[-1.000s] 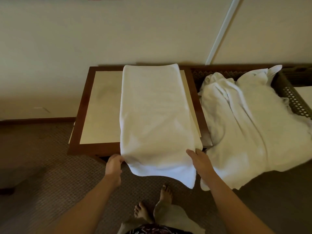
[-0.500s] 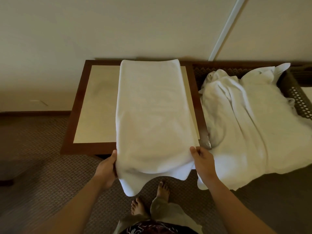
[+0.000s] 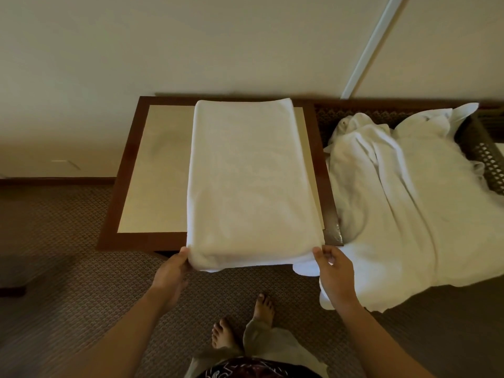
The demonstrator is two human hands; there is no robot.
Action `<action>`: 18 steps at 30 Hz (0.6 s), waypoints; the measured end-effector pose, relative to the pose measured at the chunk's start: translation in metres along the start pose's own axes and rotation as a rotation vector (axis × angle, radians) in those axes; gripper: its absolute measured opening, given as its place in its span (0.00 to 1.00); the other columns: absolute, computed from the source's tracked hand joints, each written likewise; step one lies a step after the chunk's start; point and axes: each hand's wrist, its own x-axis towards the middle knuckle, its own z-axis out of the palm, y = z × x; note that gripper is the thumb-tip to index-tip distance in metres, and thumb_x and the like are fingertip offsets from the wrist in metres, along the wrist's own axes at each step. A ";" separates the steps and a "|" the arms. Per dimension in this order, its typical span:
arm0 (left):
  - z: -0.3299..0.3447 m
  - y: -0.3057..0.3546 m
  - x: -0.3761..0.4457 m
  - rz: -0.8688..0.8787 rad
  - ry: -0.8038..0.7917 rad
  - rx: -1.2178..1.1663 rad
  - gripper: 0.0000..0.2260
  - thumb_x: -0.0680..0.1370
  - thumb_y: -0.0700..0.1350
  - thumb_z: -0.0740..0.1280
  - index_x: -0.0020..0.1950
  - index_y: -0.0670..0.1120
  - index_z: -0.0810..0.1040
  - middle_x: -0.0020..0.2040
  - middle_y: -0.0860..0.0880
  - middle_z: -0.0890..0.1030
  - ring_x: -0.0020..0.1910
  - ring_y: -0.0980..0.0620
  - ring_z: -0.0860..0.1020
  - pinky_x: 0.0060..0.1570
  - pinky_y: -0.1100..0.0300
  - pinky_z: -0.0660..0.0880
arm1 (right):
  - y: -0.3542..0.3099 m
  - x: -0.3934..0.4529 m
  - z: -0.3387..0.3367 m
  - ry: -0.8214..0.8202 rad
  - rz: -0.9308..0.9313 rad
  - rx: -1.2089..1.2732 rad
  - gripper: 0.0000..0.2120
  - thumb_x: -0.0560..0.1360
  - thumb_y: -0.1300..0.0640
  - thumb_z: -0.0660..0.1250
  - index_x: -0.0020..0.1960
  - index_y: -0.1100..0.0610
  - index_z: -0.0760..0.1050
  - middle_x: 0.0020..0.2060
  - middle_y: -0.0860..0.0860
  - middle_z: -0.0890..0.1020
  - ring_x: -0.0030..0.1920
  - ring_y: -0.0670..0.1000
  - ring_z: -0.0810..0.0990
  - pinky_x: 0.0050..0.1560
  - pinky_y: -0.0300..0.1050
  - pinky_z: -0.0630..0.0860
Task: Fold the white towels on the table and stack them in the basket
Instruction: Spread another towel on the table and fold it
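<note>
Bench [image 3: 131,170] against wall, dark wood frame, pale inset top. Dark woven basket [image 3: 488,159] just right of it, mostly buried under loose white towels [image 3: 409,203] that spill over its near rim toward the carpet. No folded stack visible inside.

Folded towel [image 3: 251,175] on right half of bench: long white rectangle, far end at the wall-side frame, near end overhanging the front edge. Surface smooth, near fold rounded and thick, several layers. One loose flap pokes out at the near right corner, beside right hand.

Left hand [image 3: 171,274] clamped on near left corner, thumb on top, fingers curled beneath. Right hand [image 3: 334,271] at near right corner, thumb and fingertips on the edge; pinch looks light, grip hard to confirm.

Risks, judged:
- Uneven grip: right corner slips, layers shear, fold skews.
- Loose flap gets trapped in next fold, lumpy edge.
- Overhang plus a pull toward body: whole towel slides off onto carpet.
- Basket full of unfolded pile: nowhere flat to stack yet.
</note>
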 end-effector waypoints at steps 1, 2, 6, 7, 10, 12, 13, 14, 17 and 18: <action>0.001 0.001 0.000 -0.012 -0.019 -0.016 0.20 0.83 0.58 0.61 0.70 0.49 0.76 0.65 0.51 0.81 0.68 0.48 0.75 0.76 0.38 0.60 | -0.001 0.000 -0.002 -0.002 -0.010 0.010 0.03 0.81 0.53 0.69 0.50 0.52 0.80 0.45 0.43 0.82 0.49 0.39 0.78 0.45 0.30 0.70; 0.002 0.003 0.001 -0.030 -0.052 -0.047 0.20 0.82 0.60 0.62 0.68 0.51 0.78 0.64 0.51 0.82 0.68 0.48 0.76 0.75 0.39 0.64 | -0.001 0.001 -0.003 -0.009 -0.017 0.018 0.02 0.81 0.55 0.69 0.50 0.52 0.80 0.46 0.43 0.82 0.49 0.39 0.78 0.45 0.28 0.70; 0.004 0.010 -0.005 -0.078 -0.183 -0.073 0.17 0.83 0.57 0.62 0.67 0.51 0.79 0.63 0.49 0.84 0.65 0.44 0.78 0.68 0.40 0.73 | 0.000 0.006 -0.006 -0.085 0.008 -0.008 0.03 0.81 0.55 0.69 0.50 0.53 0.80 0.45 0.45 0.82 0.46 0.39 0.78 0.42 0.27 0.71; 0.003 0.011 -0.005 -0.077 -0.160 -0.058 0.16 0.84 0.54 0.62 0.67 0.50 0.79 0.63 0.48 0.84 0.65 0.44 0.78 0.67 0.40 0.74 | -0.001 0.006 -0.007 -0.098 0.015 -0.010 0.03 0.81 0.55 0.69 0.49 0.53 0.80 0.44 0.46 0.82 0.45 0.39 0.78 0.41 0.27 0.71; 0.007 0.014 -0.003 0.022 0.031 0.103 0.13 0.85 0.51 0.63 0.63 0.46 0.81 0.60 0.46 0.83 0.63 0.44 0.78 0.66 0.41 0.72 | 0.000 0.009 -0.010 -0.028 -0.008 -0.005 0.04 0.81 0.57 0.68 0.48 0.52 0.79 0.40 0.47 0.82 0.42 0.42 0.79 0.39 0.30 0.70; 0.013 0.011 -0.005 0.130 0.191 0.369 0.14 0.86 0.51 0.61 0.62 0.44 0.80 0.54 0.47 0.81 0.56 0.46 0.78 0.57 0.47 0.75 | 0.004 0.012 -0.011 0.021 0.003 -0.043 0.05 0.81 0.56 0.68 0.46 0.52 0.78 0.39 0.48 0.81 0.41 0.45 0.79 0.39 0.36 0.70; 0.019 0.009 -0.009 0.175 0.250 0.453 0.15 0.86 0.51 0.59 0.62 0.44 0.79 0.51 0.48 0.80 0.51 0.47 0.77 0.50 0.49 0.74 | 0.007 0.014 -0.010 0.006 0.029 -0.075 0.06 0.81 0.56 0.68 0.45 0.53 0.78 0.38 0.49 0.81 0.40 0.47 0.78 0.38 0.38 0.69; 0.025 0.007 -0.012 0.210 0.287 0.474 0.15 0.87 0.51 0.58 0.64 0.44 0.77 0.51 0.47 0.79 0.48 0.48 0.76 0.47 0.50 0.73 | 0.010 0.015 -0.008 -0.032 0.057 -0.106 0.09 0.82 0.56 0.68 0.43 0.55 0.77 0.37 0.51 0.80 0.39 0.50 0.77 0.38 0.40 0.68; 0.038 0.001 -0.016 0.224 0.322 0.338 0.14 0.86 0.51 0.58 0.64 0.45 0.76 0.49 0.49 0.77 0.45 0.50 0.75 0.50 0.49 0.71 | 0.009 0.016 -0.005 -0.101 0.096 -0.088 0.16 0.81 0.55 0.68 0.36 0.55 0.71 0.30 0.50 0.72 0.35 0.51 0.71 0.36 0.44 0.65; 0.040 0.000 -0.017 0.210 0.317 0.292 0.14 0.86 0.53 0.60 0.62 0.46 0.75 0.48 0.50 0.76 0.45 0.52 0.74 0.50 0.49 0.71 | 0.008 0.016 -0.007 -0.102 0.075 -0.069 0.15 0.80 0.55 0.69 0.36 0.54 0.72 0.31 0.48 0.74 0.36 0.50 0.72 0.38 0.43 0.67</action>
